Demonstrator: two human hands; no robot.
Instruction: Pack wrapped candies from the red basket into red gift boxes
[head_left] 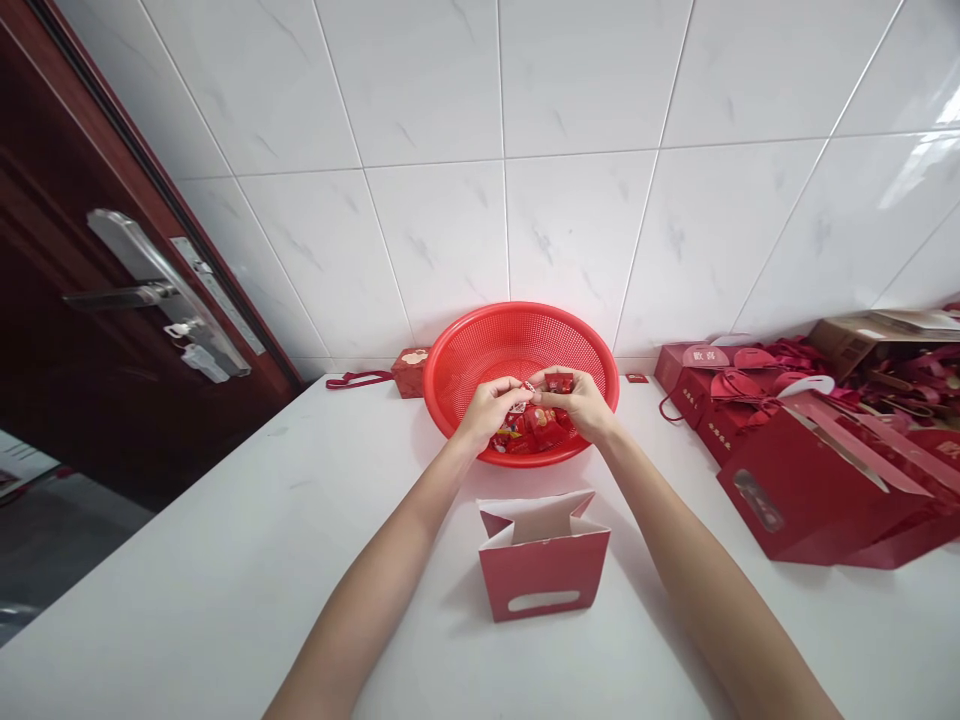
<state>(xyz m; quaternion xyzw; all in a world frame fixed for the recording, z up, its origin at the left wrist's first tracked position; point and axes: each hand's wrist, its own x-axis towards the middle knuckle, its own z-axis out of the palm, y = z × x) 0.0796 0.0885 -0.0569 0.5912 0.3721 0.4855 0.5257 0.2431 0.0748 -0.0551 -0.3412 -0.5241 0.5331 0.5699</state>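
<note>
A red mesh basket (517,312) stands against the tiled wall, with several red wrapped candies (541,427) in its near part. Over the candies, my left hand (495,405) has its fingers pinched on a small red-and-white wrapped piece (529,388). My right hand (576,400) meets it at that piece and also holds a red packet (559,382) against its fingers. Between my forearms an upright red paper box (545,572) stands with its top open, nearer to me than the basket.
On the white table (247,560), a small red box (410,373) with a ribbon (358,380) sits left of the basket. Several red gift boxes (825,490) crowd the right side. A dark red door (75,280) is at the left.
</note>
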